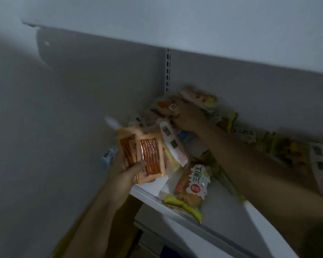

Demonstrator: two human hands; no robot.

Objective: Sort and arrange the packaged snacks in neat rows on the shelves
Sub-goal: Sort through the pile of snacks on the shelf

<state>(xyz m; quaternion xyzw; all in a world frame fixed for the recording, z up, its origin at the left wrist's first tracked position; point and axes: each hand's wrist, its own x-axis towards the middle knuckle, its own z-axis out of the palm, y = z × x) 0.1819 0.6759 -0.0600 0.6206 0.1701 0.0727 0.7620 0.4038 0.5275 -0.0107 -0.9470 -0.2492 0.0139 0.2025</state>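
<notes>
Left hand [126,173]: our grip holds orange packets [147,157].
Right hand [189,116]: buried in pile [177,131]; grip unclear.
Shelf [222,211]: we judge no rows formed yet.

Glossy plastic snack packets [151,157]; matt painted metal shelf [222,216].

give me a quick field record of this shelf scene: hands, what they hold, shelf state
left hand: grip shut on orange snack packs
right hand: reaching into pile of packs at the shelf back, grip unclear from blur
shelf: white, packs jumbled, no rows yet
front pack: bread pack lying near the shelf edge
</notes>
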